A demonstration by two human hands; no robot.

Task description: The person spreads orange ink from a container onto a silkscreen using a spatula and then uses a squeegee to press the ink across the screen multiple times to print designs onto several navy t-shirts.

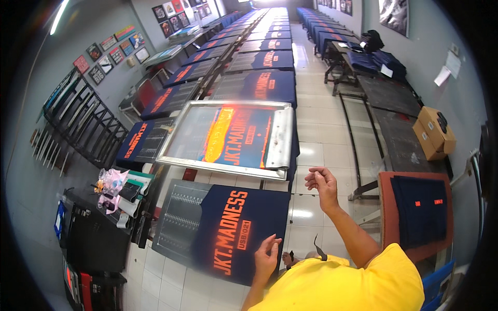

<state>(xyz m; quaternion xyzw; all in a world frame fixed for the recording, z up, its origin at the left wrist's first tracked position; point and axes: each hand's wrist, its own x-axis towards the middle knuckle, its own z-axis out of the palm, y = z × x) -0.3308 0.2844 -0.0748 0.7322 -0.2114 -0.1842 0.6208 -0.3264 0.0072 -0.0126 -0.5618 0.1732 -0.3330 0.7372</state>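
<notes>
Near me, a navy T-shirt (244, 207) with orange printed lettering lies flat on a grey board (179, 220). My left hand (266, 259) hovers over or rests at the shirt's near right side; whether it touches cannot be told. Its fingers are loosely bent and hold nothing visible. Raised to the right of the boards, my right hand (322, 186) is empty, fingers loosely curled and apart. Just beyond the near shirt, a metal-framed printing screen (179, 129) lies over another board, with orange ink (220, 135) spread across its mesh. A pale metal bar runs along the screen's right side.
Rows of boards with navy shirts (267, 59) stretch away. On the right stand dark tables (389, 93), a cardboard box (434, 133) and a brown board with folded navy cloth (420, 210). A black rack (83, 116) and cluttered dark cabinet (98, 238) are left. White tiled floor (311, 103) runs between.
</notes>
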